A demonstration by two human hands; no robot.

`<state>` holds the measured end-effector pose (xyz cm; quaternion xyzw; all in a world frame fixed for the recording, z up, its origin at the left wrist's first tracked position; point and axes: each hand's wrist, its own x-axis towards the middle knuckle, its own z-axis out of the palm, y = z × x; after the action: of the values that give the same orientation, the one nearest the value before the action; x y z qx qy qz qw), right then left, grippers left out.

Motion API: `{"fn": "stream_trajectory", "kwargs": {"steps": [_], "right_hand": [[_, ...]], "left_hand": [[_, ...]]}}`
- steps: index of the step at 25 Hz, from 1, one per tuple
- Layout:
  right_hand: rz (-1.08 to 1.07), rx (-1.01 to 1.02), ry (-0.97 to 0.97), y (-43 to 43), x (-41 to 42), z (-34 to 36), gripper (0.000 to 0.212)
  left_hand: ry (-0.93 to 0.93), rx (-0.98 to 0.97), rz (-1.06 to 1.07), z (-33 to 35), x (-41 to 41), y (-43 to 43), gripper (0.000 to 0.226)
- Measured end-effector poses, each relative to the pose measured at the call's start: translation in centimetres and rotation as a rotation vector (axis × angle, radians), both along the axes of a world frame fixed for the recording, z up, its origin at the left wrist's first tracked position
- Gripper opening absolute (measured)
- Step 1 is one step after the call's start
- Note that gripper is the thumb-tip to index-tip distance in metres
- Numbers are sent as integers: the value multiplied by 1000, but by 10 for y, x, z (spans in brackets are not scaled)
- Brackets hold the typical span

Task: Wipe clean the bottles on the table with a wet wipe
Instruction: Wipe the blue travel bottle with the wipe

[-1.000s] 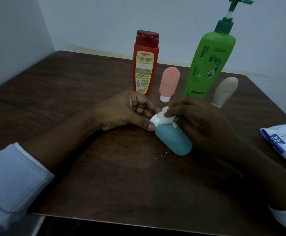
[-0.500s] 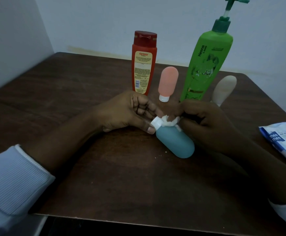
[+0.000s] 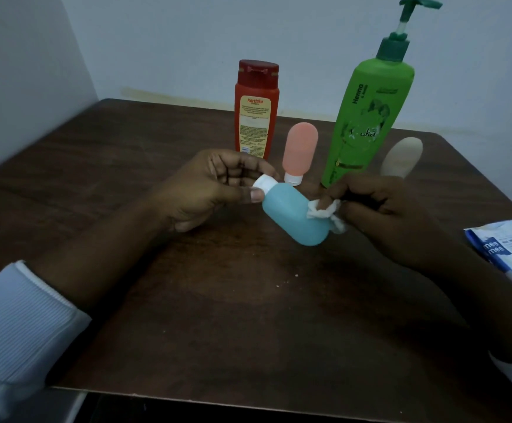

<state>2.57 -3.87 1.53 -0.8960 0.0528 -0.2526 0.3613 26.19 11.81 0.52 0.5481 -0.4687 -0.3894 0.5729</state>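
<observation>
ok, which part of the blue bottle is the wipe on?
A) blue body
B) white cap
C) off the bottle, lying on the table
A: the right hand holds the wet wipe against the body of the blue bottle, while the left hand grips the white cap end.

The table point(image 3: 126, 166) holds red bottle point(image 3: 256, 117), pink tube point(image 3: 300, 148), green pump bottle point(image 3: 367, 117), beige tube point(image 3: 401, 157) and wipes pack point(image 3: 505, 248).

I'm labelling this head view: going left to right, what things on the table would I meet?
Red flip-cap plastic bottle, pink soft squeeze tube, tall green plastic pump bottle, beige soft squeeze tube, blue-and-white wet-wipe pack. The held light-blue squeeze bottle overlaps; omitted.
</observation>
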Motion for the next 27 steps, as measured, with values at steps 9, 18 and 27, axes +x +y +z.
{"fn": "stream_trajectory", "kwargs": {"steps": [9, 18, 27], "right_hand": [[-149, -266, -74, 4, -2, 6, 42], [-233, -202, -234, 1, -1, 3, 38], [-380, -233, -344, 4, 0, 0, 26]], "left_hand": [[301, -99, 170, -1, -5, -6, 31], [334, -103, 193, 0, -9, -8, 36], [137, 5, 134, 0, -19, -6, 40]]}}
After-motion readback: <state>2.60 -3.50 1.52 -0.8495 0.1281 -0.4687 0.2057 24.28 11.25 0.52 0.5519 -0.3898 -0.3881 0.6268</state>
